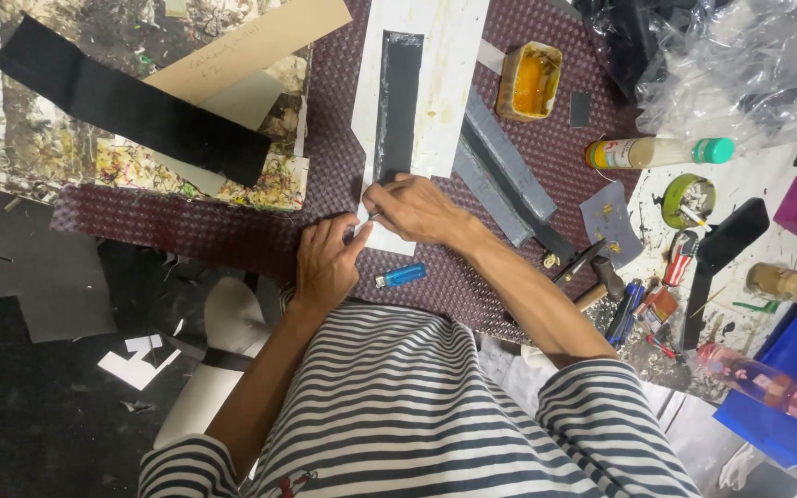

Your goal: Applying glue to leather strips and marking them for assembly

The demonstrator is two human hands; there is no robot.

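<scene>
My right hand [414, 208] grips a thin metal tool [362, 222] and presses its tip on the near end of a white paper strip [435, 83]. A long black strip [398, 106] lies glued along that paper. My left hand [327, 263] rests on the woven maroon sheet [232, 226] right beside the tool tip, fingers curled and touching the paper's edge. Whether the left fingers pinch anything is hidden. A blue lighter [402, 275] lies just below both hands.
Grey strips [500, 171] lie right of the paper. A yellow glue tin [529, 81], a bottle with a green cap [657, 151], a tape roll [689, 199], a hammer [592, 277], pens and a pink bottle [767, 385] crowd the right side. A black strip [131, 101] and cardboard [242, 51] lie at upper left.
</scene>
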